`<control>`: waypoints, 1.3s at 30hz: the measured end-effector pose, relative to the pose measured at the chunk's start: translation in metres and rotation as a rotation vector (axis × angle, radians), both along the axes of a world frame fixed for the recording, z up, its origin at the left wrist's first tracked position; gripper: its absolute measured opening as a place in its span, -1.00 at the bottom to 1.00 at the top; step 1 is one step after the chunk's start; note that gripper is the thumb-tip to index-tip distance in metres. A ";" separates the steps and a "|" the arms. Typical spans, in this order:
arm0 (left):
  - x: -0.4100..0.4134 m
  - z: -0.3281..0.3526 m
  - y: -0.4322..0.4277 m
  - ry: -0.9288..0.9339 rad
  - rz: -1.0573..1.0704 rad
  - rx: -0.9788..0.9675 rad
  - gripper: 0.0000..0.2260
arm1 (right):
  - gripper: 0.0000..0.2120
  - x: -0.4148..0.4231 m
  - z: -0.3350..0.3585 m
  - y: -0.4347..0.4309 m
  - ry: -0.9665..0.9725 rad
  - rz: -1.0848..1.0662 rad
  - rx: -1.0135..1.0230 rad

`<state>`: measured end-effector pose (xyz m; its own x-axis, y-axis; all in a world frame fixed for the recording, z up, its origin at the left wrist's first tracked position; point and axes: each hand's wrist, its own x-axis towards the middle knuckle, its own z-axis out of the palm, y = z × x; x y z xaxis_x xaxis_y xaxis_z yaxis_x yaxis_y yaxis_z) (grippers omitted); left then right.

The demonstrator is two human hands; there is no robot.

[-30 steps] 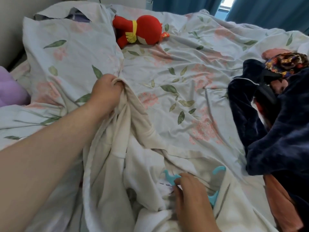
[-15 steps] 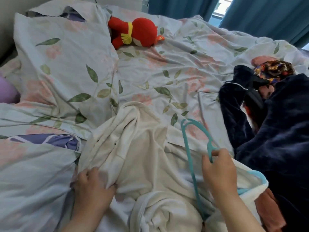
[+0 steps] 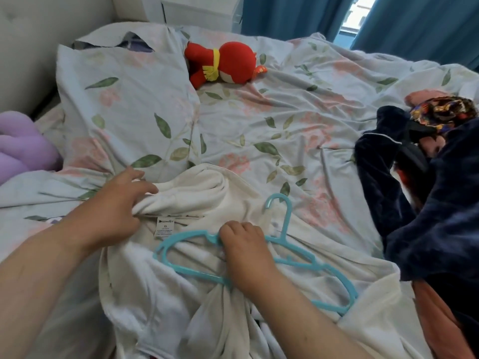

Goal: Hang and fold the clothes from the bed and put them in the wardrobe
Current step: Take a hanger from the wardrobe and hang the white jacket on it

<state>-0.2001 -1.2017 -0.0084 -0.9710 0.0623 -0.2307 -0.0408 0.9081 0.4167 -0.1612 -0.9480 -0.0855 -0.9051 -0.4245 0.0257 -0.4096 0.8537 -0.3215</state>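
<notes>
A: Entry, head view. Left hand (image 3: 118, 203) has its fingers curled into a fold of the white garment (image 3: 181, 275), gripping the cloth just above the neck label (image 3: 165, 226). Half a second ago this hand was lower, at the garment's near left edge; it has moved up toward the collar.

B: Right hand?

A: Right hand (image 3: 246, 257) holds the teal hanger (image 3: 282, 257), fingers wrapped over its upper bar near the base of the hook. The hanger lies flat on the garment now, hook pointing away from the person, one shoulder reaching left under the label, the other running right past the wrist. In the earlier frame it stood more on edge, with the hand at its hook end.

B: Garment position?

A: Spread on the floral bedcover (image 3: 259, 120), between and beneath both hands. The label, marked XL, faces up beside the left thumb; it was not showing before.

B: Surroundings?

A: Beyond the left hand, a pillow (image 3: 124, 99) in matching floral print. Farther out, a red plush toy (image 3: 225, 64). Far left of the left hand, a purple cushion (image 3: 20, 149). Right of the right hand, well apart, a navy fleece garment (image 3: 427, 216) in a heap with a patterned cloth (image 3: 445, 112) on top and orange fabric (image 3: 438, 322) under its near edge. Those appear unmoved.
</notes>
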 end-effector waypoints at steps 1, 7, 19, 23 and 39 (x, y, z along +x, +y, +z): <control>0.002 -0.001 -0.002 -0.017 0.005 0.032 -0.40 | -0.71 -0.002 -0.005 -0.009 -0.001 0.051 0.002; 0.080 -0.040 0.009 0.152 0.562 0.193 -0.42 | -0.70 0.013 -0.003 -0.024 0.072 0.507 -0.069; 0.156 -0.109 0.030 -0.335 0.856 0.406 -0.41 | -0.76 -0.100 -0.019 0.133 -0.679 -0.584 -0.097; 0.141 -0.090 0.026 -0.165 0.931 0.527 -0.65 | -0.73 -0.091 -0.015 0.138 -0.977 -0.500 -0.064; -0.060 0.010 0.014 -0.405 0.239 -0.065 -0.68 | -0.87 -0.062 0.037 0.263 -0.586 -0.943 -0.207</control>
